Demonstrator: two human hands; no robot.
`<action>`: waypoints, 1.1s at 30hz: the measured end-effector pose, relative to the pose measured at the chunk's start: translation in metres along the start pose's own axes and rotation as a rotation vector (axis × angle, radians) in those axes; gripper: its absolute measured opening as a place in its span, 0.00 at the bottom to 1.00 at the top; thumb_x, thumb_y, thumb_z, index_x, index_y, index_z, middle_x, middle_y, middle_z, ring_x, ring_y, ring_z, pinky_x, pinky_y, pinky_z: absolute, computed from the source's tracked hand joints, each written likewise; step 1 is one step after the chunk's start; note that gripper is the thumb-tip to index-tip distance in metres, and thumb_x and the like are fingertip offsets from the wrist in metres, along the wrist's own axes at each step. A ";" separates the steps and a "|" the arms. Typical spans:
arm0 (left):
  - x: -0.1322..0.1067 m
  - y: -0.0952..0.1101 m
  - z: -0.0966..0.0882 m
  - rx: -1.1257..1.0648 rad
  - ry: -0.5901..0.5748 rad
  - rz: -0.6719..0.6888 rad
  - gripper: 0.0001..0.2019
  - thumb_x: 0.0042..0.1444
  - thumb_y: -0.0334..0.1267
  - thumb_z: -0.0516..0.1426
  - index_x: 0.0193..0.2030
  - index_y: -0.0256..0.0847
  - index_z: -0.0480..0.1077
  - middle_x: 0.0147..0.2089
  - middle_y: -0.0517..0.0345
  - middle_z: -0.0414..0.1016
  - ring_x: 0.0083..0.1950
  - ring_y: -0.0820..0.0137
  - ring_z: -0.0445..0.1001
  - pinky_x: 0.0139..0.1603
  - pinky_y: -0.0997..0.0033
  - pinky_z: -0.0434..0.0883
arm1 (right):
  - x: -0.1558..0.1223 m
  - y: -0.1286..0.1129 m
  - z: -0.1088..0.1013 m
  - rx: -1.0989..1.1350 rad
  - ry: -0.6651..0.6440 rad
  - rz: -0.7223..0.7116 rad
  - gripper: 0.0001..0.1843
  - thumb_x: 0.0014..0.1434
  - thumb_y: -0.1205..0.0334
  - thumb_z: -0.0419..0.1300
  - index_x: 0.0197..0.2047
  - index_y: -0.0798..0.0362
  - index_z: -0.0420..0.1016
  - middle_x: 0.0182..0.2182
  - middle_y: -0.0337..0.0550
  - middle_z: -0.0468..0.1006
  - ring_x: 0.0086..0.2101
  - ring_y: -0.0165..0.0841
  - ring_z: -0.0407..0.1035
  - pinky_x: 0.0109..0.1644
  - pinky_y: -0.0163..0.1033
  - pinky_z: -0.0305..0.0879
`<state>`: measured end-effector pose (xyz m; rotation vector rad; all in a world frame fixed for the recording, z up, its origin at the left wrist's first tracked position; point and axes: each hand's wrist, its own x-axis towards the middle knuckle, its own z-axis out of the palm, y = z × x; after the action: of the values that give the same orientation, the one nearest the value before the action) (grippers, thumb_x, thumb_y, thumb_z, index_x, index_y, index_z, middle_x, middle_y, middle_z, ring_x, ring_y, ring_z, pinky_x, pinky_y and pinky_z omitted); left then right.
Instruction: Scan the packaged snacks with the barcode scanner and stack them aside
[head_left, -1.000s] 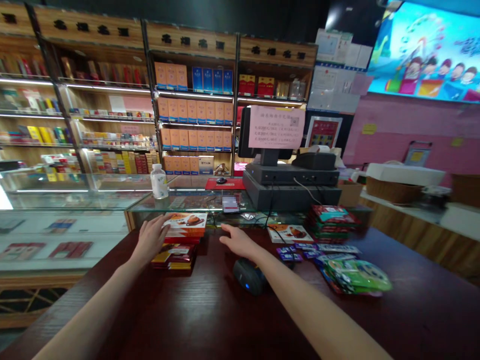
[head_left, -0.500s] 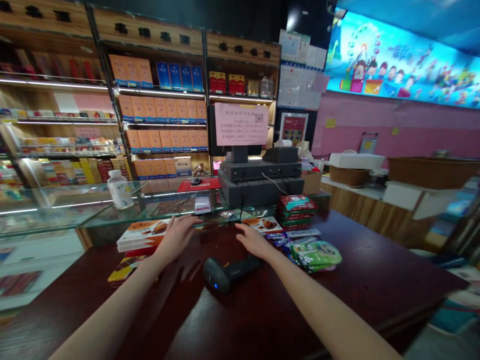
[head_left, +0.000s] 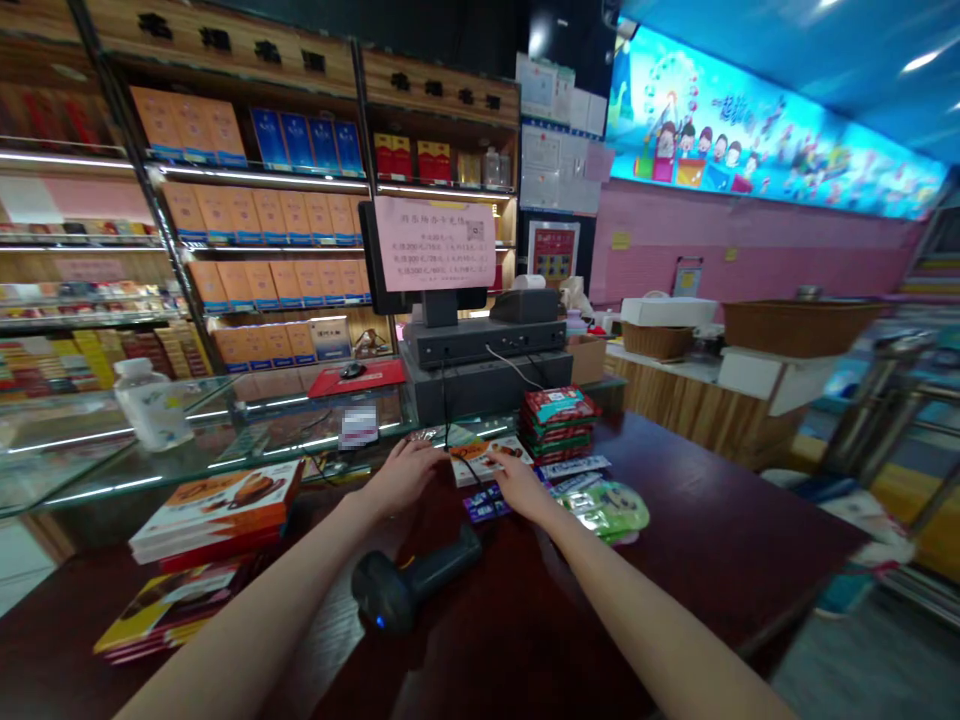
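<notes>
A flat white-and-orange chocolate box (head_left: 471, 462) lies at the back of the dark table. My left hand (head_left: 409, 475) is by its left end, fingers stretched out and holding nothing. Over the box's right front part, my right hand (head_left: 523, 488) reaches with fingers apart; whether they touch the box is unclear. Purple-wrapped bars (head_left: 486, 503) lie just in front of the box, partly behind the right hand. A black barcode scanner (head_left: 409, 580) rests on the table between my forearms, its blue light on.
At left sit stacked chocolate boxes (head_left: 225, 500) and yellow packs (head_left: 176, 605). Red packets (head_left: 559, 425) and green packets (head_left: 611, 510) lie right. Behind stand a glass counter (head_left: 247, 425), a bottle (head_left: 152, 405) and a cash register (head_left: 480, 375). A cable hangs near the box.
The view has turned right and shifted nearer. My right hand has moved over the chocolate box, and my left hand has left the left-hand stack for the box's left end.
</notes>
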<state>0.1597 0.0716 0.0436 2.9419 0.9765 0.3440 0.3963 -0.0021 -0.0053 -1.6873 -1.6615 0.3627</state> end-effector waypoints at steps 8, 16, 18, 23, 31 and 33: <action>0.039 0.002 0.034 0.053 -0.141 0.106 0.32 0.58 0.26 0.47 0.69 0.51 0.59 0.70 0.54 0.64 0.70 0.57 0.60 0.68 0.44 0.57 | 0.007 0.008 0.007 -0.171 -0.046 -0.072 0.26 0.60 0.76 0.50 0.58 0.56 0.74 0.57 0.54 0.76 0.59 0.40 0.67 0.65 0.43 0.59; 0.043 -0.003 0.043 0.053 -0.141 0.154 0.28 0.61 0.26 0.46 0.64 0.53 0.66 0.67 0.56 0.68 0.72 0.59 0.58 0.70 0.36 0.51 | 0.012 -0.007 0.004 -0.451 -0.101 -0.149 0.21 0.58 0.72 0.56 0.54 0.51 0.76 0.55 0.48 0.77 0.58 0.43 0.66 0.60 0.48 0.61; 0.039 -0.008 0.040 0.058 -0.122 0.160 0.25 0.61 0.28 0.47 0.61 0.52 0.68 0.65 0.57 0.71 0.72 0.60 0.59 0.71 0.39 0.49 | 0.015 -0.007 0.004 -0.467 -0.114 -0.143 0.20 0.59 0.69 0.58 0.54 0.49 0.76 0.56 0.46 0.76 0.59 0.44 0.65 0.59 0.48 0.61; 0.028 -0.017 0.029 0.043 -0.110 0.104 0.23 0.62 0.29 0.47 0.59 0.52 0.70 0.60 0.59 0.76 0.70 0.60 0.61 0.72 0.42 0.49 | 0.020 -0.002 0.008 -0.460 -0.099 -0.132 0.20 0.60 0.65 0.62 0.55 0.45 0.76 0.57 0.43 0.76 0.58 0.44 0.66 0.59 0.49 0.60; 0.024 -0.020 0.029 -0.021 -0.214 -0.005 0.19 0.63 0.34 0.48 0.55 0.50 0.73 0.60 0.57 0.76 0.70 0.58 0.61 0.72 0.42 0.48 | 0.020 0.007 0.008 -0.469 -0.077 -0.169 0.19 0.63 0.63 0.61 0.57 0.40 0.75 0.57 0.40 0.77 0.58 0.41 0.68 0.59 0.47 0.60; 0.025 -0.018 0.032 -0.034 -0.230 -0.020 0.18 0.63 0.37 0.49 0.55 0.50 0.73 0.61 0.57 0.75 0.70 0.58 0.61 0.72 0.41 0.47 | 0.020 0.006 0.006 -0.427 -0.055 -0.170 0.19 0.65 0.63 0.60 0.58 0.40 0.75 0.57 0.40 0.77 0.58 0.40 0.69 0.59 0.46 0.61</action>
<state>0.1757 0.1030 0.0156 2.8567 0.9577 0.0202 0.3997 0.0193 -0.0079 -1.8276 -2.0112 -0.0340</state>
